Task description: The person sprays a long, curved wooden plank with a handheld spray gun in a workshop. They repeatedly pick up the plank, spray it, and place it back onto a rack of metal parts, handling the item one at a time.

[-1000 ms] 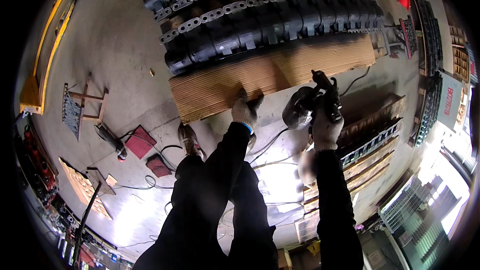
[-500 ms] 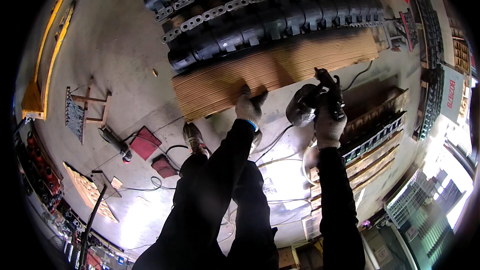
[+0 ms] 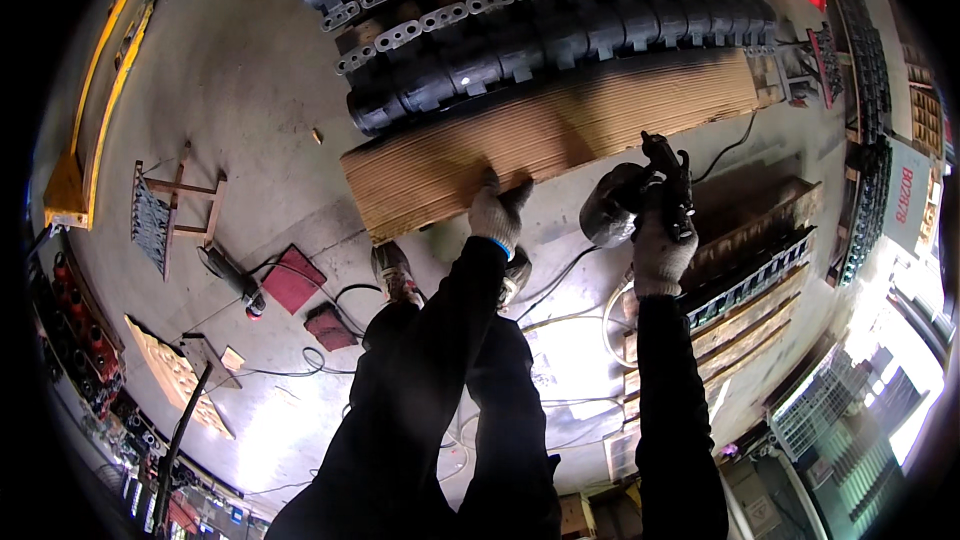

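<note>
My left hand (image 3: pixel 496 216), in a pale knit glove, grips the near edge of a long corrugated cardboard sheet (image 3: pixel 425 182), thumb and fingers closed on it. The sheet lies along the near side of a row of black cylindrical metal parts (image 3: pixel 550 45), which carry grey links with holes (image 3: pixel 490 2). Right of the sheet, my gloved right hand (image 3: pixel 662 258) is wrapped round the handle of a dark spray gun (image 3: pixel 668 172). Its rounded, stained paint cup (image 3: pixel 610 206) hangs to the left of the handle. The nozzle end points toward the sheet's near edge.
Wooden pallets (image 3: pixel 745 340) lie at the right. Hoses (image 3: pixel 560 285) and cables run over the floor near my shoes. Left are a small stand (image 3: pixel 178 205), a power tool (image 3: pixel 230 278), red pads (image 3: pixel 293 278) and a yellow pallet jack (image 3: pixel 100 120).
The spray gun has shifted slightly right, away from my left hand. The cardboard has slid a little left relative to the black parts. Both grips stay the same.
</note>
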Tool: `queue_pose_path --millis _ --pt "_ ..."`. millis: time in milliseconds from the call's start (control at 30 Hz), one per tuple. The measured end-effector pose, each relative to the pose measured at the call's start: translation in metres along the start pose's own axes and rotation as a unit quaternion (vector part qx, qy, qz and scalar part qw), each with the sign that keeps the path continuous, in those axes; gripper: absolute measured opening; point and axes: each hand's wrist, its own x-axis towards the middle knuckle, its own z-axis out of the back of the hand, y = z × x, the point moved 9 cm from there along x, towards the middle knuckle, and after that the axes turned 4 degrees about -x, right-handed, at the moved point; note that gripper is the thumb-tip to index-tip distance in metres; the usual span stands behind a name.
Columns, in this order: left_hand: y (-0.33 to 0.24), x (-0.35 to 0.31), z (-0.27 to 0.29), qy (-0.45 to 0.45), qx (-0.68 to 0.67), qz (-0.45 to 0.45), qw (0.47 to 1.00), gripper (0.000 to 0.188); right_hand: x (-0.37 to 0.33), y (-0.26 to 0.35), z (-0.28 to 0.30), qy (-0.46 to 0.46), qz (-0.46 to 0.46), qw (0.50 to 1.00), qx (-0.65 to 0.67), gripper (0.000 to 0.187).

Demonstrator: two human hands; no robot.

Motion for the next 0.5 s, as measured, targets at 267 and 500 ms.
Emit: queue_pose_path --millis 267,500 --pt "-0.003 -0.005 0.004 -0.008 0.03 0.003 1.0 0.044 -0.013 -0.013 -0.01 0.044 0.011 0.997 0.067 0.017" --pt "-0.019 -0.016 0.015 0.039 0.166 -0.005 0.985 0.034 -0.019 -0.015 -0.017 0.029 -0.023 0.99 0.134 0.017"
